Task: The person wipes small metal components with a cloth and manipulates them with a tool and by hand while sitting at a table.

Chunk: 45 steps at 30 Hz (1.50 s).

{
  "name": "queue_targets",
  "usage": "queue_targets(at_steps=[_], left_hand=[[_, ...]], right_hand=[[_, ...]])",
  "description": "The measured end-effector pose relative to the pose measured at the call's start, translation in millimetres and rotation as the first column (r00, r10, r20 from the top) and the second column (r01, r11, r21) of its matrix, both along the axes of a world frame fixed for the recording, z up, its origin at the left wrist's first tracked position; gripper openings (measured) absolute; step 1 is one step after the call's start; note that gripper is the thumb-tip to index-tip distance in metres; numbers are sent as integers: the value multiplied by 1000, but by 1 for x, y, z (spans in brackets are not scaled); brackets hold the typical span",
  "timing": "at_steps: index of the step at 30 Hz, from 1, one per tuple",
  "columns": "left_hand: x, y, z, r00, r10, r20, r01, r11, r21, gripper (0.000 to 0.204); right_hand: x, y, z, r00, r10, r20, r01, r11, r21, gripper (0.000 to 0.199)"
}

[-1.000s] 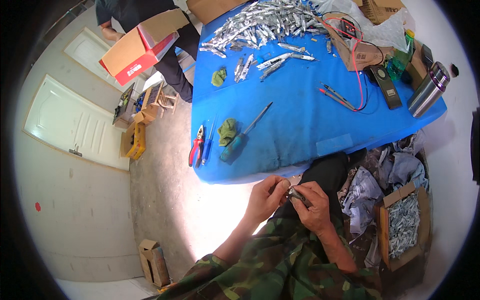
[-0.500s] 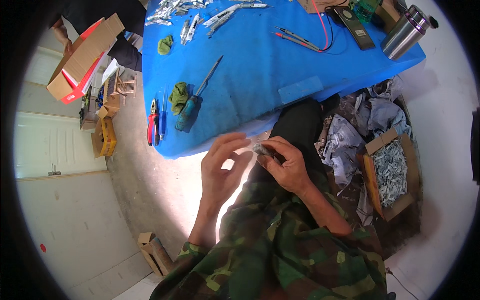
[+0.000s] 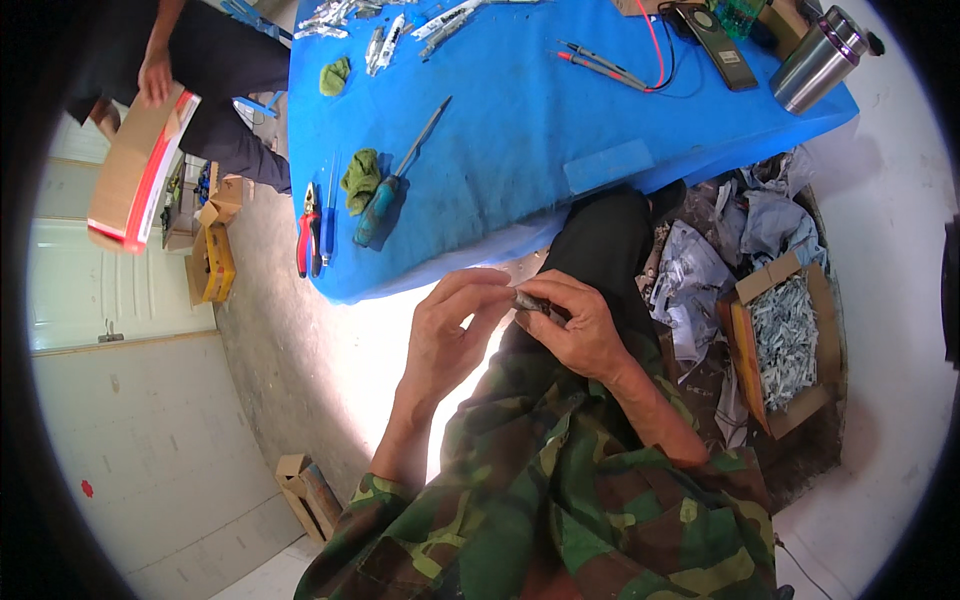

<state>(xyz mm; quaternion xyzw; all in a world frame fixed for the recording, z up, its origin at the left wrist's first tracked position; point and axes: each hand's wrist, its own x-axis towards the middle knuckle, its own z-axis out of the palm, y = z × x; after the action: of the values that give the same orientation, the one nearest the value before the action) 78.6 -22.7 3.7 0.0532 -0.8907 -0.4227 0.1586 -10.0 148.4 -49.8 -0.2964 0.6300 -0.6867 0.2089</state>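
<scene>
Above my lap, my right hand [image 3: 580, 325] is closed round a small grey piece [image 3: 527, 301], gripped between thumb and forefinger. Much of that piece is hidden by the fingers, so its kind is unclear. My left hand [image 3: 448, 325] meets it from the left, thumb and fingertips pinched together at the piece's near-left end. On the blue-covered table [image 3: 500, 150] beyond my hands lie a screwdriver [image 3: 376, 212] with a teal handle, a crumpled green cloth [image 3: 360, 181], red-and-blue pliers [image 3: 308, 232] and a thin blue screwdriver [image 3: 328, 235].
Several silvery strip-like parts [image 3: 450, 25] and a second green cloth [image 3: 335, 76] lie farther back. Meter probes [image 3: 605, 68], a meter [image 3: 722, 50] and a steel flask [image 3: 820, 60] are at the right. A carton of shavings [image 3: 785, 345] stands below. At left a person holds a cardboard box [image 3: 140, 165].
My left hand has closed its fingers and come up against the grey piece. The person at left has lowered and turned the cardboard box.
</scene>
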Motion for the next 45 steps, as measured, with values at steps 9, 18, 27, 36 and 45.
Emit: queue_targets(at_steps=[9,18,27,36,45], left_hand=[[-1,1,0,1000,-19,-11,14,950,-313,13],[1,-7,-4,992,-109,66,127,895,-427,13],[-4,-5,-17,987,-157,18,149,888,-436,17],[-2,-1,-30,992,-128,-18,113,925,-364,21],[1,3,-38,997,-71,-24,60,950,-308,22]], right_hand=[[0,-5,-8,996,-26,-90,27,1000,14,27],[1,-6,-20,983,-25,-184,39,997,72,29],[1,-8,-27,973,-53,-223,72,995,75,25],[2,-9,-34,933,-84,-351,106,993,45,28],[3,-11,-37,909,-97,-406,124,992,40,29]])
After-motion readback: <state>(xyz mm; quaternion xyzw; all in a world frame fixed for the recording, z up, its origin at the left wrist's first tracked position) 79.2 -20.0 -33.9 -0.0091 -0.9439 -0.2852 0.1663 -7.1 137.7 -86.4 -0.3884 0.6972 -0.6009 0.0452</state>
